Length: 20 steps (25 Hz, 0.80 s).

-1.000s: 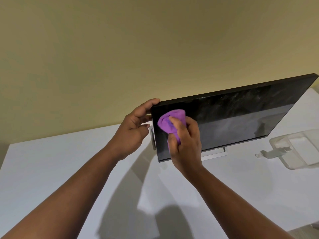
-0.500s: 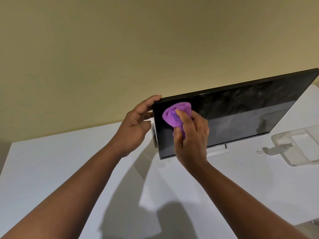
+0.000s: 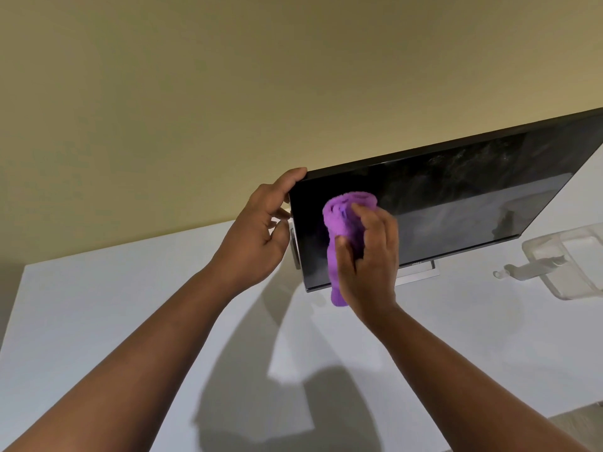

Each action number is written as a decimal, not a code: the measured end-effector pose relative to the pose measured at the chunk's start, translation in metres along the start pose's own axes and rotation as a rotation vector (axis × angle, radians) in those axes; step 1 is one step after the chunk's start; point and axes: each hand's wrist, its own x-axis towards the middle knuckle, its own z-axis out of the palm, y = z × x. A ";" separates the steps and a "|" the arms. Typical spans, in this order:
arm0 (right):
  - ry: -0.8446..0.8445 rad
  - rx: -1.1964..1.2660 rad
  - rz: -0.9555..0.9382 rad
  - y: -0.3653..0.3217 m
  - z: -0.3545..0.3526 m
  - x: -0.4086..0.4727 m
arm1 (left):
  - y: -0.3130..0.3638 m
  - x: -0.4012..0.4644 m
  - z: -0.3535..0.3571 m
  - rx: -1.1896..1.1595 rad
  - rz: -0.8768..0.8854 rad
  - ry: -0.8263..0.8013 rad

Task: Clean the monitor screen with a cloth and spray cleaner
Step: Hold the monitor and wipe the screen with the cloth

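Wiping is under way: the right hand (image 3: 367,256) is clenched around a bunched purple microfibre cloth (image 3: 346,230) and presses it flat against the dark glass of the black flat-panel monitor (image 3: 456,203). Compared with one second ago, the cloth has travelled from the upper left corner of the screen toward the panel's centre, and a tail of it now hangs below the bottom bezel. Judgement: the left margin has received its pass, and the stroke is progressing rightward.

The left hand (image 3: 261,230) remains hooked over the upper left corner of the monitor, thumb on the top edge and fingers behind the side, bracing the panel against the wiping pressure.

To the right of the right hand, the glass shows pale smears and streaks across its upper and middle areas; most of the screen appears still unwiped. The task is judged to be at an early-to-middle stage.

Further right, well apart from both hands, a clear plastic rectangular tray (image 3: 574,272) rests on the white tabletop (image 3: 98,321). A translucent spray bottle (image 3: 528,272) lies on its side across the tray's near wall, nozzle pointing toward the monitor. The silver stand base (image 3: 421,275) shows just beneath the panel.

Nothing obstructs the rightward path of the cloth. The far right end of the monitor runs out of view.
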 end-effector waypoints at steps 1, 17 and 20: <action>0.043 0.009 -0.038 -0.004 0.004 0.007 | 0.000 0.000 0.001 0.008 0.002 0.002; -0.154 0.032 -0.161 -0.005 0.027 -0.018 | -0.001 0.001 0.005 -0.038 0.014 -0.101; -0.284 0.013 -0.058 0.016 0.019 -0.044 | -0.002 0.001 0.007 -0.059 0.007 -0.113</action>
